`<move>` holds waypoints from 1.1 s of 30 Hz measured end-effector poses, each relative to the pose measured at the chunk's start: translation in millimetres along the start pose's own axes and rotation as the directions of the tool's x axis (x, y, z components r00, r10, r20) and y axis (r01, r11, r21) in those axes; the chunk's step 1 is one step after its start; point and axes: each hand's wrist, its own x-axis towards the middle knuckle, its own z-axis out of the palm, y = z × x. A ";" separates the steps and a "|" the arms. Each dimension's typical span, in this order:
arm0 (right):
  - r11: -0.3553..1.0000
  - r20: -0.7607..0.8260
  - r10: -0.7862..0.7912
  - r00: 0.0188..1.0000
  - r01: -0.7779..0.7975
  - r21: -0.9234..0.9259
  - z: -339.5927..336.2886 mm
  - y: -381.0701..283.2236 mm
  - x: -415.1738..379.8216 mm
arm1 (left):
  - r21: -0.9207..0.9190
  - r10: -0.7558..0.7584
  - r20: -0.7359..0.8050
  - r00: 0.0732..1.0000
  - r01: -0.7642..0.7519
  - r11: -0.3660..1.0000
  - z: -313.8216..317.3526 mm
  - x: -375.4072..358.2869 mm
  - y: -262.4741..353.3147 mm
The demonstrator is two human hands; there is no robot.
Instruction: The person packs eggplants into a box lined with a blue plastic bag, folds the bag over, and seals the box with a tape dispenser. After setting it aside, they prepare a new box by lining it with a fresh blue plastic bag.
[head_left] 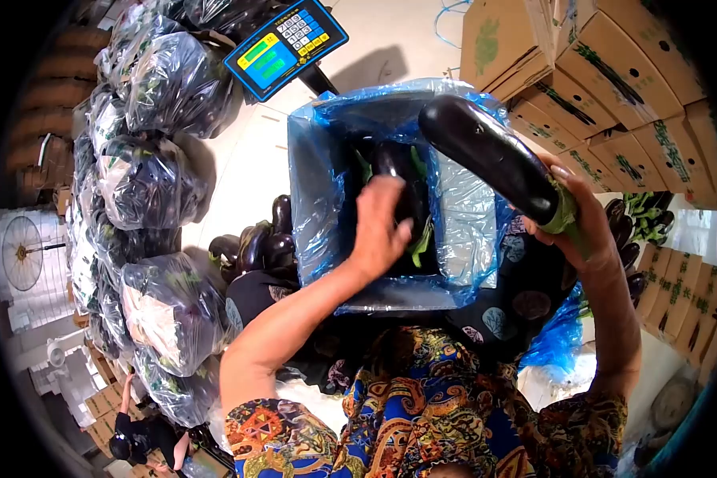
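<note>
My right hand (588,209) grips a large dark purple eggplant (490,155) by its green cap, and its round end reaches left over the rim of the lined box. Inside the box, my left hand (381,227) is over other eggplants (390,159), its thumb spread from the fingers and its fingertips blurred against a glossy skin. Blue-tinted clear plastic lines the box (315,191) and folds over its walls. Green caps show among the eggplants in it, partly hidden by my left hand.
A digital scale display (285,48) stands behind the box. Bagged eggplants (167,311) are piled along the left, with loose eggplants (255,243) beside the box. Cardboard cartons (621,95) are stacked on the right. Another person (147,438) is at the lower left.
</note>
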 end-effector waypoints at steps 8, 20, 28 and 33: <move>0.988 0.032 0.036 0.999 -0.030 -0.152 26.9 5.2 -1.8 | 0.014 -0.281 -0.187 0.941 0.288 0.957 38.6 41.8 -28.5; 0.942 0.033 0.108 0.994 -0.091 -0.324 81.4 85.4 39.2 | -0.202 -0.608 0.115 0.785 0.618 0.760 25.7 28.3 -44.7; 0.617 -0.035 0.079 0.996 -0.077 -0.783 89.9 142.2 101.0 | -0.908 -0.810 0.352 0.469 0.382 -0.173 8.8 14.0 -41.5; 0.474 -0.040 0.082 0.996 -0.074 -0.877 94.9 142.1 104.2 | -0.906 -0.850 0.313 0.425 0.403 -0.132 10.7 4.8 -36.3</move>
